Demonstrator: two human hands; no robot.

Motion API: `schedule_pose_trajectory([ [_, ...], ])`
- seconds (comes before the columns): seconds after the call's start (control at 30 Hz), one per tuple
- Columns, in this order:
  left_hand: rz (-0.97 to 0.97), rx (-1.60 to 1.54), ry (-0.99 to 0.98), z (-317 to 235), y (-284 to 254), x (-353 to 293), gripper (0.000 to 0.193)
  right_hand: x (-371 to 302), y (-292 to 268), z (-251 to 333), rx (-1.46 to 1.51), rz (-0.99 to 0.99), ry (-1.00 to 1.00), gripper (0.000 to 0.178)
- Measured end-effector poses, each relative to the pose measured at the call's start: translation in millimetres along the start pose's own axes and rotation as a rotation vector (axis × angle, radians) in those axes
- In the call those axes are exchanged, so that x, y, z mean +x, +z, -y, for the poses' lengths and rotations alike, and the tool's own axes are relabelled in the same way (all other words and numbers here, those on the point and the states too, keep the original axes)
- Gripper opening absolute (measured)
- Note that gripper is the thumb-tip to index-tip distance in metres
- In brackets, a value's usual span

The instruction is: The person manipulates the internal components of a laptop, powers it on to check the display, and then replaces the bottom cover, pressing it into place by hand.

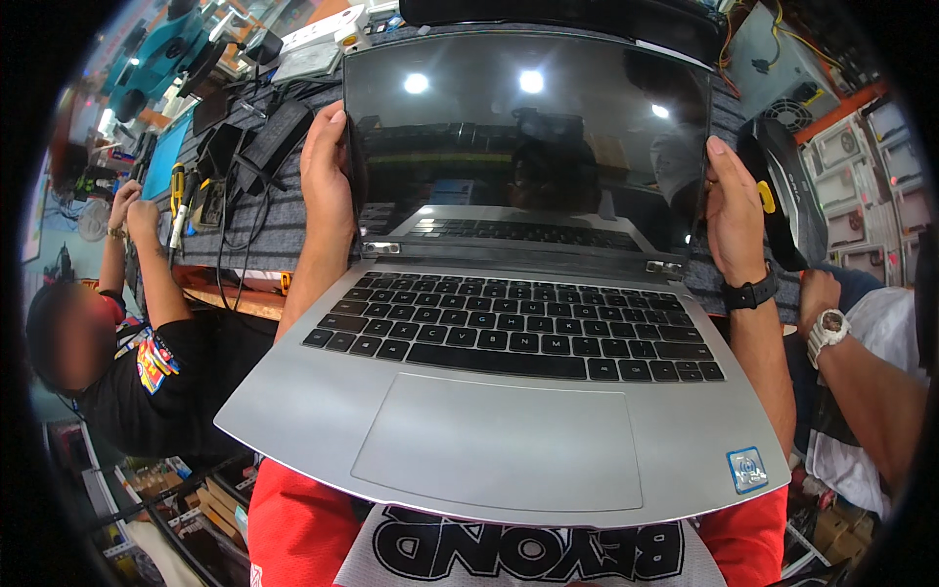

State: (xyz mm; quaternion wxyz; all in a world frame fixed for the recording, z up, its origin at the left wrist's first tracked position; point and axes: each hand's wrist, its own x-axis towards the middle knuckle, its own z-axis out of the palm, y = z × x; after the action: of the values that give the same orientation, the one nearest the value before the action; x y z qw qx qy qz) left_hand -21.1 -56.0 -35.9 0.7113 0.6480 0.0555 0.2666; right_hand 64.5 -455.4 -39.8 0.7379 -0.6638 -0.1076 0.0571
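A silver laptop (494, 445) lies opened out in front of me, its near edge over my lap. The keys are black, and a small blue sticker (748, 471) sits at the right of the palm rest. Its dark screen (528, 137) reflects ceiling lights and the keyboard. Bare metal hinges (664, 267) show at the screen's lower corners. My left hand (327, 171) grips the screen's left edge, thumb along the side and other fingers hidden behind. On the opposite edge, my right hand (736, 205) holds the screen in the same way, a black watch on its wrist.
A grey ribbed mat (264, 220) covers the bench, with black adapters (277, 137), cables and a yellow-handled screwdriver (177, 186) on the left. People sit close on both sides. At back right stands a metal power supply unit (782, 83), near a black curved object (787, 196).
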Motion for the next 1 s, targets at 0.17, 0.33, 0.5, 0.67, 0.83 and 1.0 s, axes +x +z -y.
schedule_pose_trajectory([
  [0.17,-0.016,0.013,0.002,1,2,0,0.03,-2,3,3,0.0,0.003,0.011,0.033],
  [0.33,0.002,0.007,0.0,0,-1,0,0.032,0,2,2,0.015,0.029,0.003,0.034],
  [0.5,-0.017,-0.001,0.013,0,2,0,0.032,-1,2,3,-0.003,0.022,-0.012,0.034],
  [0.67,-0.015,-0.017,0.009,0,0,0,0.033,-2,5,5,0.007,0.034,-0.018,0.034],
  [0.83,-0.026,0.009,0.029,2,-1,2,0.032,-1,4,3,0.031,0.045,0.005,0.033],
  [1.0,-0.019,0.029,-0.019,5,-5,3,0.035,-1,0,4,0.024,0.06,0.023,0.034],
])
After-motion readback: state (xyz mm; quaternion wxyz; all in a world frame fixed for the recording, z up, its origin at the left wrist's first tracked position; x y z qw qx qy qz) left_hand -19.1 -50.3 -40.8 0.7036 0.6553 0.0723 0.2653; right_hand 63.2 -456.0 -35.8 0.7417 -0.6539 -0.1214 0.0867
